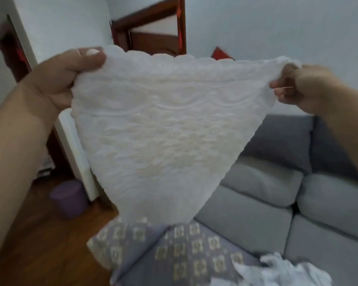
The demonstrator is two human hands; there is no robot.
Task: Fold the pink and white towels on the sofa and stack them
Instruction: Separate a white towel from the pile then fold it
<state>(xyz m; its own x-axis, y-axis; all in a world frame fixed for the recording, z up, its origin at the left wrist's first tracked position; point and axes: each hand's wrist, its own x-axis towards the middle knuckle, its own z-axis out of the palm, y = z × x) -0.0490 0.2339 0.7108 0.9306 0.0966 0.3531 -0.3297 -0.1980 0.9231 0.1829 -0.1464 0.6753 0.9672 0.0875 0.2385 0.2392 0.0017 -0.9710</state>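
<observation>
**Squaring the white towel before the first fold**

The white embossed towel with a scalloped top edge point(153, 124) hangs in the air in front of the person, above the near end of the grey fabric sofa point(256, 213). The left hand point(70, 79) has its grip clamped on the upper left corner, thumb over the front of the cloth. The right hand point(298, 87) pinches the upper right corner between curled fingers. The top edge is stretched fairly taut, while the lower part narrows to a point, so the cloth probably hangs bunched or on the diagonal.

To do this step well, I judge that the two corners should be held level and the towel given a light shake so the lower edge drops square. Then bring corner to corner, matching the scalloped edges. The purple cushion with pale square motifs point(174, 250) lies just below. A crumpled white cloth point(277, 271) sits at the lower right; no pink towel shows.
</observation>
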